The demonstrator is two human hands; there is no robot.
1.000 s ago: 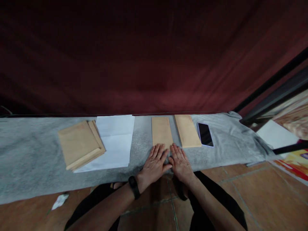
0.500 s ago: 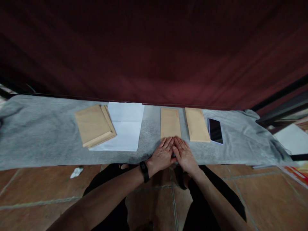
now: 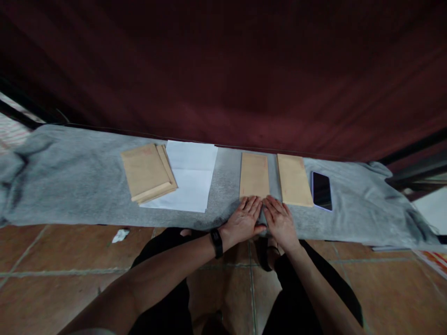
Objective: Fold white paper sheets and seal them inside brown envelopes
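Note:
My left hand [image 3: 244,219] lies flat with fingers stretched out, its fingertips on the near end of a tan envelope [image 3: 254,174] on the grey cloth [image 3: 70,186]. A black band sits on that wrist. My right hand [image 3: 280,219] lies flat beside it, fingers out, touching the cloth at the envelope's near right corner. A second tan envelope [image 3: 295,179] lies just to the right, untouched.
A stack of tan envelopes [image 3: 148,171] rests on white paper sheets [image 3: 190,179] to the left. A dark phone [image 3: 321,190] lies right of the second envelope. A dark red curtain [image 3: 223,70] hangs behind. A paper scrap [image 3: 120,235] lies on the tiled floor.
The view has shifted, so everything sits further right and higher. My hands stay flat at the envelope's near end; the right hand has drawn slightly apart from the left.

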